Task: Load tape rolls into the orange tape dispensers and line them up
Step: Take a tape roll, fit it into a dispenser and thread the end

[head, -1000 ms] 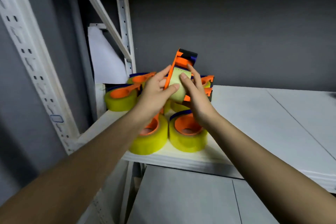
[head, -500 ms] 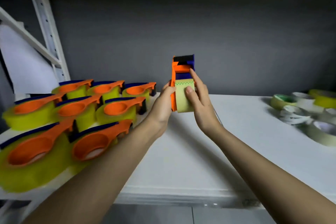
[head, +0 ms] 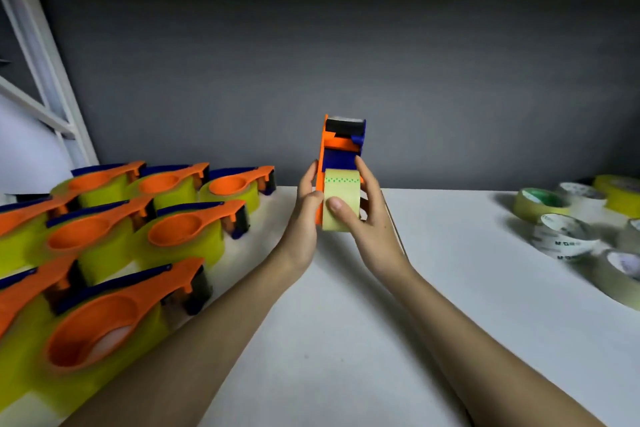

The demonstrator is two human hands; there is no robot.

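While gripped upright above the shelf (head: 346, 340) between left hand (head: 306, 215) and right hand (head: 369, 218), now carried clear of the loaded dispensers (head: 187, 229) at nine o'clock, held dispenser (head: 341, 163) with tape roll (head: 339, 199) awaiting lining up.

Blurred loose tape rolls (head: 568, 232), edge-cropped.

I see the dispenser (head: 341, 146) held upright at frame centre, above the shelf (head: 346, 322), with my left hand (head: 304, 215) on its left side and my right hand (head: 367, 218) on its right. The tape roll (head: 339, 204) sits in its lower part. Loaded dispensers (head: 138, 229) crowd the lower left in rows. Loose rolls (head: 568, 225) lie at the right edge. A rack upright (head: 41, 55) stands upper left.
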